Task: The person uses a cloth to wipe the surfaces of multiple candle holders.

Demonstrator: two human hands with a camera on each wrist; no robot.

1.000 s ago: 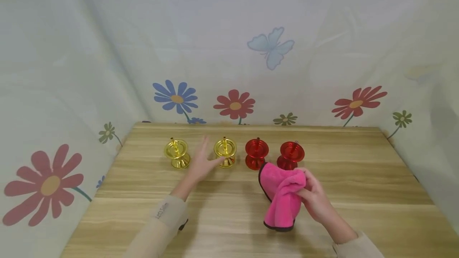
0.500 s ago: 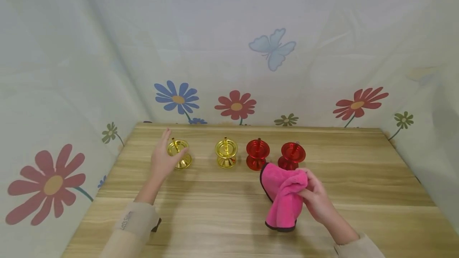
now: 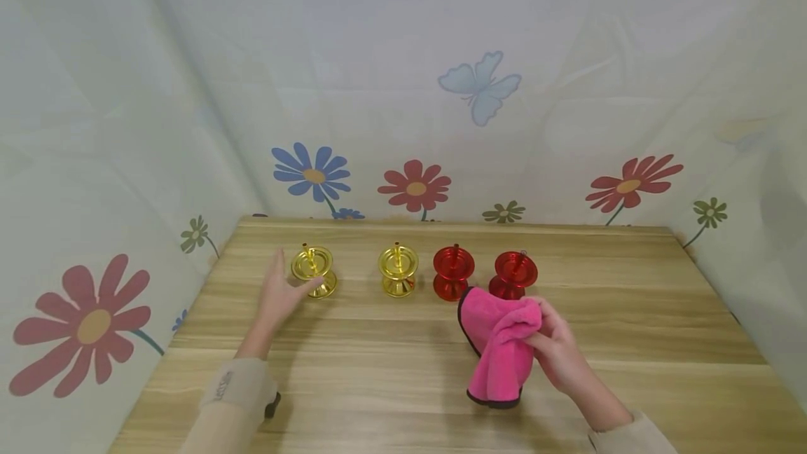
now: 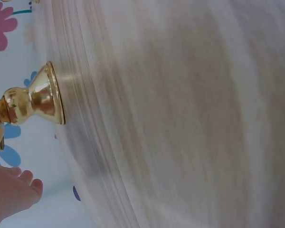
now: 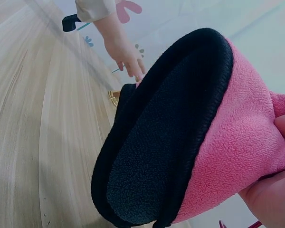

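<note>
My left hand (image 3: 280,298), fingers extended and thumb spread, is beside the leftmost gold candle holder (image 3: 323,284); the thumb overlaps its stem in the head view. In the left wrist view that hand (image 4: 12,192) shows apart from a gold candle holder (image 4: 40,99). My right hand (image 3: 557,349) pinches a folded pink cloth (image 3: 504,352), which hangs down over the table. The right wrist view shows the cloth's dark underside and black edging (image 5: 197,142). Part of the right-hand red candle holder (image 3: 513,268) is hidden behind the cloth.
A second gold candle holder (image 3: 398,266) and another red candle holder (image 3: 452,268) complete a row near the back of the wooden table (image 3: 372,370). A white curtain (image 3: 353,76) with flowers and a butterfly hangs behind and at the sides.
My left hand has moved left, from between the two gold candle holders to the leftmost one, then drawn back slightly from its rim. The right hand and pink cloth stay almost still.
</note>
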